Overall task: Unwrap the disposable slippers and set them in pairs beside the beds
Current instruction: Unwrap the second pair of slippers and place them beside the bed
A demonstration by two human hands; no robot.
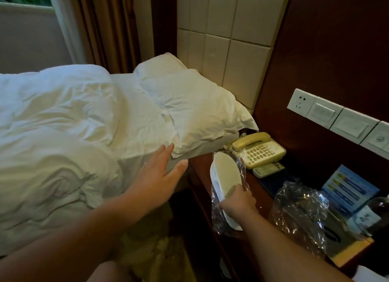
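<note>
1. The bed fills the left of the view, its white duvet rumpled and a pillow at the head end; no slippers can be seen set out beside it, so by the look of things the pairing-up is all still to come.
2. The dark wooden surface stands hard against the bed's head corner, and it is crowded: that is the snag for any work done here.
3. A loose heap of clear plastic wrapping sits near the surface's front edge; whether it is an empty wrapper from an earlier pair cannot be told.
4. The left hand is spread wide, fingers apart, holding nothing, hovering over the bed's edge near the pillow corner.
5. The right hand is closed around the slippers, white soles stacked together, held over the surface's left edge; crinkled film clings around them, so the unwrapping looks only partly done.
6. A cream telephone sits at the back of the surface, just beyond the slippers' tip.
7. A blue printed card stands toward the right side.
8. A small remote control lies just in front of the telephone.
</note>
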